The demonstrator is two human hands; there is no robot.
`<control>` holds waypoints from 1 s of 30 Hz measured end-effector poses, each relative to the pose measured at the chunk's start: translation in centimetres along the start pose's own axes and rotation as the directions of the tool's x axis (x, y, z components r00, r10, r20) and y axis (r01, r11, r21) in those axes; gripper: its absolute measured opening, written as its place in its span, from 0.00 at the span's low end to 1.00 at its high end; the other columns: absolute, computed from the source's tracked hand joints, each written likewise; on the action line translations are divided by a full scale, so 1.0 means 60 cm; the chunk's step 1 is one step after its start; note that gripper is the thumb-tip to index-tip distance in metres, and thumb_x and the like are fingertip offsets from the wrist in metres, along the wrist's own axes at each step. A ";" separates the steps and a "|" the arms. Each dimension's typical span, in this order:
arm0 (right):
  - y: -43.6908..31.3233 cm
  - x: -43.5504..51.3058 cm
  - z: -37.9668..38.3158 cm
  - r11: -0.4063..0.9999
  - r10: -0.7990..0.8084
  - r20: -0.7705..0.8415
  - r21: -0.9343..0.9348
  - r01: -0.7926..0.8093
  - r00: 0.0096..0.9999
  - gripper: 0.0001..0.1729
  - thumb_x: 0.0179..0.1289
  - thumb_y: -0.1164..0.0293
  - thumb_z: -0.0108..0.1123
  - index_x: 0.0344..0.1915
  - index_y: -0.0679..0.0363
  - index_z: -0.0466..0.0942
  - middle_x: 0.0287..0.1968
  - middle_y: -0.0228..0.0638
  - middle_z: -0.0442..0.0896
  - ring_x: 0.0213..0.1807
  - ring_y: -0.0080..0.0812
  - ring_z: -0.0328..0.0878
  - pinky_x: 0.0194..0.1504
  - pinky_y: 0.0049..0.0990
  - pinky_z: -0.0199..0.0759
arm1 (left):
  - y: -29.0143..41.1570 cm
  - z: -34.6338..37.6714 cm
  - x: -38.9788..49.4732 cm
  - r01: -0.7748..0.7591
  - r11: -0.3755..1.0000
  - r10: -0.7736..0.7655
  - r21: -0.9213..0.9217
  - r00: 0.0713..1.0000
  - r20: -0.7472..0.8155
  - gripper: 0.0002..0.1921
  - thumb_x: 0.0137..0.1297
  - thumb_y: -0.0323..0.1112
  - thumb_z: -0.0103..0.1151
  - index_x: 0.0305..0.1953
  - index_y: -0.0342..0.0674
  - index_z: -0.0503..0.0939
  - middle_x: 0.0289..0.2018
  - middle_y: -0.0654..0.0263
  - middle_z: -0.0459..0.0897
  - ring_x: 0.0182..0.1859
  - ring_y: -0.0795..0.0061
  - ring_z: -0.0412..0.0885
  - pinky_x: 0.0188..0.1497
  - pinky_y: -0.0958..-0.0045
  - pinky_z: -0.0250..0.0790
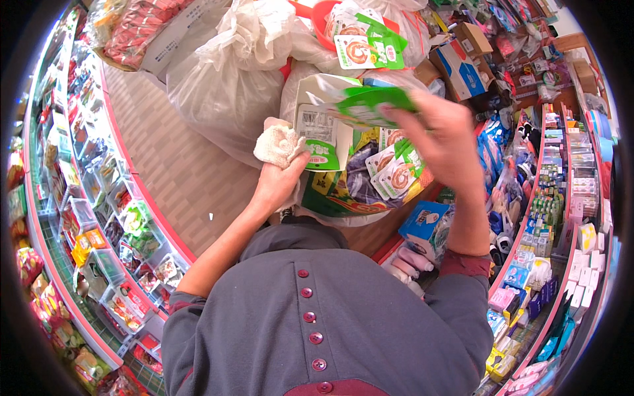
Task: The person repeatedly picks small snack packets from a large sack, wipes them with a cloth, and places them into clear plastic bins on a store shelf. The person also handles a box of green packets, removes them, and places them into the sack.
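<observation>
A bunched cream cloth [280,143] is gripped in my left hand [282,178], right beside an open cardboard carton [308,88]. Inside the carton lies a green and white packet [317,121] with a barcode. My right hand [448,133], blurred by motion, pinches green food packets [374,103] above the carton's right side; their exact number is unclear. Below that hand, several similar packets [396,171] lie overlapping on a colourful printed bag [324,190]. More packets [369,49] rest in and over a red plastic basin [322,22] farther out.
Large translucent plastic sacks [223,109] stand ahead on the wood-patterned floor [148,133]. Stocked shelves [106,198] curve along the left, with other goods shelves [540,218] on the right. A blue box [418,220] and pink bottles [413,257] sit near my right elbow.
</observation>
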State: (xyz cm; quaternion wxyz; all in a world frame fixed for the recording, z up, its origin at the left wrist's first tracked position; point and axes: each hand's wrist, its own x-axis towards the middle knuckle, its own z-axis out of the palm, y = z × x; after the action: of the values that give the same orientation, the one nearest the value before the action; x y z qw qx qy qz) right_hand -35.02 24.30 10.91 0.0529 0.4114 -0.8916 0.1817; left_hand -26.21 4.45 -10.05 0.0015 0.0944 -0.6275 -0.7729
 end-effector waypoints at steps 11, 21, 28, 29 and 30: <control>0.220 -0.131 0.050 0.202 0.695 0.182 0.879 -0.431 0.696 0.16 0.65 0.73 0.59 0.52 0.66 0.75 0.45 0.31 0.82 0.43 0.19 0.78 0.45 0.19 0.72 | 0.037 -0.004 0.004 0.258 0.936 -0.225 -0.241 0.962 0.154 0.24 0.62 0.29 0.54 0.60 0.34 0.65 0.55 0.64 0.73 0.57 0.75 0.69 0.61 0.72 0.60; 0.264 -0.127 0.147 0.657 0.731 -0.082 0.350 -0.667 0.677 0.21 0.62 0.70 0.60 0.54 0.65 0.73 0.42 0.37 0.82 0.41 0.28 0.79 0.45 0.26 0.72 | 0.037 -0.001 -0.001 0.235 0.940 -0.201 -0.249 0.968 0.153 0.23 0.62 0.28 0.56 0.58 0.34 0.66 0.52 0.64 0.74 0.55 0.75 0.71 0.59 0.72 0.62; 0.085 -0.082 0.118 0.976 0.075 -0.409 -0.157 -0.151 0.910 0.17 0.55 0.80 0.61 0.46 0.65 0.75 0.46 0.48 0.78 0.48 0.50 0.76 0.50 0.38 0.70 | 0.034 0.009 -0.005 0.145 0.978 -0.132 -0.148 0.986 0.100 0.18 0.63 0.32 0.58 0.53 0.35 0.73 0.48 0.67 0.76 0.52 0.77 0.72 0.56 0.73 0.64; 0.056 -0.072 0.129 0.995 -0.069 -0.254 -0.092 0.047 0.965 0.13 0.54 0.78 0.58 0.41 0.68 0.76 0.39 0.45 0.79 0.43 0.47 0.76 0.48 0.40 0.70 | 0.033 0.011 -0.006 0.136 0.984 -0.128 -0.111 0.988 0.083 0.17 0.64 0.33 0.58 0.52 0.35 0.73 0.48 0.67 0.76 0.51 0.77 0.72 0.56 0.73 0.64; 0.030 -0.059 0.148 0.985 -0.171 -0.147 0.007 0.174 0.974 0.10 0.52 0.77 0.58 0.37 0.67 0.76 0.35 0.43 0.79 0.40 0.46 0.78 0.45 0.40 0.72 | 0.032 0.014 -0.006 0.092 0.992 -0.085 -0.084 0.993 0.078 0.17 0.64 0.34 0.58 0.52 0.35 0.74 0.48 0.67 0.76 0.51 0.78 0.72 0.56 0.73 0.64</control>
State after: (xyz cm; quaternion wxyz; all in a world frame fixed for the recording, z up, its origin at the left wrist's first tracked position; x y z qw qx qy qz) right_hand -33.59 24.64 1.31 0.1295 0.4733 -0.8444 0.2149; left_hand -26.21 4.89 -7.98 -0.0521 0.0933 -0.5880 -0.8018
